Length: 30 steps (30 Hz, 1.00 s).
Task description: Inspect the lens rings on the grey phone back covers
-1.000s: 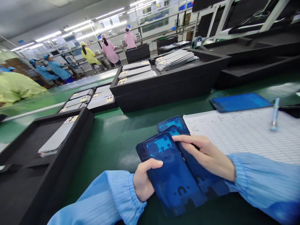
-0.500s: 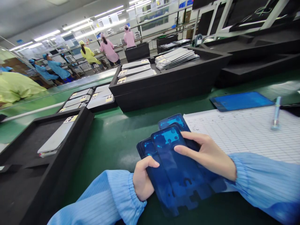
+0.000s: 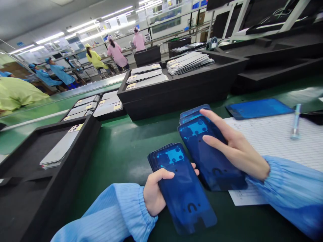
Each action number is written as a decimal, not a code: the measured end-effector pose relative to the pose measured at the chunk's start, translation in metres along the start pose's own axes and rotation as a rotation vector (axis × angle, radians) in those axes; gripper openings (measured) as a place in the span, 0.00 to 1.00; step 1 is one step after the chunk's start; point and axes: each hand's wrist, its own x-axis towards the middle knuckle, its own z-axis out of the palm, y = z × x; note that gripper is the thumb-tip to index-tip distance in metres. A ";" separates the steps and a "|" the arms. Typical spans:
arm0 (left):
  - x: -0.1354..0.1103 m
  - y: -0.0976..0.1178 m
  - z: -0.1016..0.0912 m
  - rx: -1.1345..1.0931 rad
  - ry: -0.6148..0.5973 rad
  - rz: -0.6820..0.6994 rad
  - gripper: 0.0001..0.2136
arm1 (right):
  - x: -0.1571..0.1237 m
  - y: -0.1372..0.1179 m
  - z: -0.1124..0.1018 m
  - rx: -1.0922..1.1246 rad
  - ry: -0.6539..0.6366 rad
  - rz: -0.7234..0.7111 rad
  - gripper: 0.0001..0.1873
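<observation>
My left hand grips a small stack of blue phone-back film sheets, its thumb on top and fingertips showing at the far edge. Each sheet is phone-shaped, with a lighter blue camera area at the upper end and a dark curved mark lower down. My right hand pinches a second, fanned stack of the same blue sheets, thumb on the face and index finger along the upper edge. This stack hangs over the corner of the white ruled paper. A narrow gap separates the two stacks near their tops.
A black tray with stacked silver phone panels stands ahead. Another black tray holds a few panels at left. A blue sheet and a pen lie at right. Co-workers work in the background.
My right hand has moved up and to the right with its stack, away from the left one. The stacks overlapped before and are now apart. My left hand has barely moved.
</observation>
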 end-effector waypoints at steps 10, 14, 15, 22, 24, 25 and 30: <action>-0.002 -0.002 0.000 0.022 0.206 0.013 0.17 | -0.016 0.000 0.027 0.197 -0.212 0.190 0.14; -0.002 -0.002 0.000 0.032 0.261 0.020 0.15 | -0.017 -0.006 0.028 0.141 -0.209 0.180 0.15; -0.002 -0.002 0.001 0.033 0.255 0.026 0.14 | -0.018 -0.007 0.028 0.112 -0.194 0.196 0.16; -0.002 -0.002 0.000 0.012 0.226 0.034 0.12 | -0.018 -0.012 0.032 0.044 -0.142 0.124 0.11; -0.002 -0.002 -0.002 0.005 0.206 0.024 0.13 | -0.018 -0.013 0.032 0.060 -0.156 0.111 0.12; -0.002 -0.003 -0.003 0.004 0.192 0.023 0.13 | -0.018 -0.013 0.032 0.065 -0.159 0.108 0.12; -0.002 -0.003 -0.004 0.002 0.156 0.029 0.13 | -0.018 -0.013 0.032 0.071 -0.153 0.108 0.12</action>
